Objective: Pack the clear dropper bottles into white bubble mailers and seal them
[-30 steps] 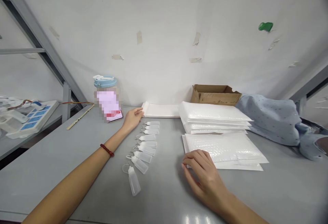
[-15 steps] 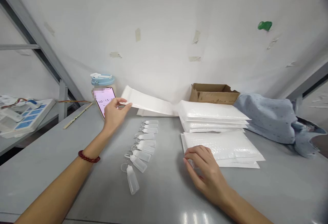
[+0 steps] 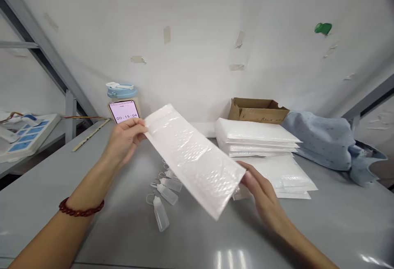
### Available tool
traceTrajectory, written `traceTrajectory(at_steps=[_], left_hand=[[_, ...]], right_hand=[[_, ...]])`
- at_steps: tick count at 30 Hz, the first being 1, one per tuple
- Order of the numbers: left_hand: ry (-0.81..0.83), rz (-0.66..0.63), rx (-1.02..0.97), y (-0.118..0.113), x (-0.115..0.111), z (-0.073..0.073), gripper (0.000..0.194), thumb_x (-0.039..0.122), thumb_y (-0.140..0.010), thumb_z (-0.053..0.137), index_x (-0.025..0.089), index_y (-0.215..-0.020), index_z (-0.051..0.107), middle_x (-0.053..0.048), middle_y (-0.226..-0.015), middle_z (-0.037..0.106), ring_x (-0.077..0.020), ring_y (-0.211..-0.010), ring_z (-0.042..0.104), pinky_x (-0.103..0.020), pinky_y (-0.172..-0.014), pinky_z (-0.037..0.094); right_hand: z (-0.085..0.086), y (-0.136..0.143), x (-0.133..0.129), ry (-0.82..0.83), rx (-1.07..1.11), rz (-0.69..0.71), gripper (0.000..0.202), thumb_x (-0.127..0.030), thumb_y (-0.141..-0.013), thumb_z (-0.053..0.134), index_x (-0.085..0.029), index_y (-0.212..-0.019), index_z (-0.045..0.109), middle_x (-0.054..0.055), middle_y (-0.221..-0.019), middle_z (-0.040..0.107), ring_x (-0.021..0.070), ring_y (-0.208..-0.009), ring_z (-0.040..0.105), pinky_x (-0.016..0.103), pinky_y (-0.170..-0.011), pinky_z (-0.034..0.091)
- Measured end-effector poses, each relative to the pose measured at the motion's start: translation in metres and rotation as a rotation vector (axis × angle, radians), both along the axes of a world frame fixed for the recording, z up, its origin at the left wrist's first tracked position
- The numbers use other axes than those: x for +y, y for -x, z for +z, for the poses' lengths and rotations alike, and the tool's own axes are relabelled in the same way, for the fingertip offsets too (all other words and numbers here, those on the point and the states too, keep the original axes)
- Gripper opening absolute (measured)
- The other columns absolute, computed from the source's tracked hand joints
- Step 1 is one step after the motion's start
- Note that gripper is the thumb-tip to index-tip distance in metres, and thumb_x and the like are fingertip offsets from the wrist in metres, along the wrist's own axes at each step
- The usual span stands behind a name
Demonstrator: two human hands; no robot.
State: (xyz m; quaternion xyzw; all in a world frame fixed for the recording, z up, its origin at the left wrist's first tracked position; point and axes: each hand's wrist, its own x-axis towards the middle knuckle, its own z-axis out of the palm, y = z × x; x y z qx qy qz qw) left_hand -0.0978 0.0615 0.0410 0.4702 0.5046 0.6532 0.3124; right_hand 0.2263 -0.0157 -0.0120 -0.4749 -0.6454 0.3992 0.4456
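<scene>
A white bubble mailer (image 3: 193,156) is held tilted above the table between my two hands. My left hand (image 3: 127,137) pinches its upper left corner. At the lower right end, my right hand (image 3: 260,185) closes on the mailer's edge, its fingertips partly behind it. Under the mailer, small translucent squeeze bottles (image 3: 161,214) with looped caps stand in a line on the table; the mailer hides some of them. Right of it lies a stack of white bubble mailers (image 3: 255,133), with further mailers (image 3: 289,174) in front, close behind my right hand.
A phone (image 3: 124,111) showing a timer leans on a blue-lidded container (image 3: 122,91). An open cardboard box (image 3: 258,115) sits by the wall, beside a light blue cloth (image 3: 320,141). Far left are a thin stick (image 3: 90,134) and a white power strip (image 3: 30,137).
My left hand has lifted the mailer off the back of the table and brought it nearer. My right hand has moved from beside the front mailers to grip its other end.
</scene>
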Motion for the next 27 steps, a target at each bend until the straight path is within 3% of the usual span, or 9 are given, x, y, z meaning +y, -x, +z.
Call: traceTrajectory(at_steps=[4,7,9,13,15,17,20,24,27], left_hand=[[0.242,-0.272,0.048,-0.007,-0.008,-0.007,0.014,0.019,-0.054,0.076,0.015,-0.062,0.065,0.001,-0.064,0.062,-0.0128,-0.064,0.06,-0.025,-0.066,0.054],[0.359,-0.342,0.071,-0.007,-0.009,-0.009,0.014,0.019,-0.056,0.078,0.016,-0.065,0.069,0.001,-0.066,0.064,-0.0128,-0.067,0.062,-0.026,-0.072,0.054],[0.408,-0.346,0.064,-0.007,-0.008,-0.011,0.012,0.02,-0.058,0.077,0.017,-0.066,0.069,0.001,-0.067,0.065,-0.0127,-0.07,0.062,-0.026,-0.076,0.054],[0.498,-0.391,0.04,-0.014,-0.009,-0.015,0.01,0.02,-0.059,0.077,0.017,-0.065,0.07,0.001,-0.068,0.067,-0.0126,-0.071,0.063,-0.027,-0.079,0.054],[0.544,-0.45,0.029,-0.02,-0.012,-0.017,0.01,0.02,-0.059,0.077,0.017,-0.066,0.07,0.0,-0.07,0.068,-0.0126,-0.072,0.063,-0.026,-0.08,0.054],[0.592,-0.516,0.019,-0.027,-0.015,-0.018,0.01,0.02,-0.06,0.078,0.017,-0.067,0.071,0.0,-0.07,0.068,-0.0126,-0.073,0.063,-0.026,-0.08,0.054],[0.654,-0.612,0.014,-0.034,-0.02,-0.019,0.012,0.019,-0.061,0.078,0.016,-0.069,0.07,0.0,-0.07,0.067,-0.0121,-0.071,0.063,-0.025,-0.078,0.054],[0.672,-0.708,0.011,-0.036,-0.023,-0.018,0.015,0.024,-0.066,0.078,0.017,-0.073,0.066,0.001,-0.073,0.067,-0.0116,-0.071,0.062,-0.025,-0.075,0.052],[0.663,-0.728,0.084,-0.036,-0.025,-0.015,0.023,0.029,-0.071,0.074,0.021,-0.09,0.064,0.005,-0.067,0.063,-0.009,-0.063,0.058,-0.02,-0.062,0.048]], right_hand=[[0.009,-0.008,0.007,0.358,0.367,0.077,0.059,-0.064,-0.088,0.033,-0.018,-0.111,0.062,0.01,-0.087,0.071,0.0253,-0.077,0.068,0.037,-0.067,0.054],[0.018,-0.017,0.012,0.457,0.477,0.105,0.068,-0.069,-0.086,0.031,-0.014,-0.112,0.062,0.014,-0.088,0.072,0.0237,-0.068,0.069,0.035,-0.06,0.053],[0.021,-0.023,0.014,0.433,0.403,0.133,0.06,-0.065,-0.082,0.047,-0.015,-0.11,0.064,0.015,-0.094,0.072,0.0238,-0.074,0.069,0.034,-0.062,0.053],[0.019,-0.026,0.014,0.388,0.133,0.116,0.043,-0.039,-0.071,0.075,-0.022,-0.109,0.064,0.008,-0.105,0.07,0.0212,-0.091,0.066,0.033,-0.077,0.052],[0.015,-0.024,0.014,0.384,0.067,0.104,0.044,-0.035,-0.07,0.076,-0.022,-0.11,0.063,0.006,-0.103,0.069,0.018,-0.084,0.065,0.032,-0.074,0.052],[0.012,-0.02,0.012,0.398,0.02,0.117,0.044,-0.036,-0.071,0.074,-0.021,-0.111,0.063,0.006,-0.098,0.069,0.0138,-0.068,0.061,0.03,-0.062,0.05],[0.01,-0.017,0.01,0.438,-0.044,0.196,0.044,-0.033,-0.073,0.072,-0.019,-0.113,0.062,0.002,-0.084,0.067,0.0079,-0.051,0.048,0.026,-0.051,0.039],[0.013,-0.015,0.008,0.406,-0.091,0.271,0.035,-0.028,-0.075,0.068,-0.018,-0.109,0.065,-0.004,-0.066,0.055,0.0068,-0.051,0.034,0.026,-0.052,0.03],[0.018,-0.013,0.007,0.413,-0.148,0.326,0.029,-0.027,-0.074,0.066,-0.017,-0.101,0.069,-0.006,-0.062,0.045,0.0068,-0.051,0.028,0.025,-0.051,0.025]])
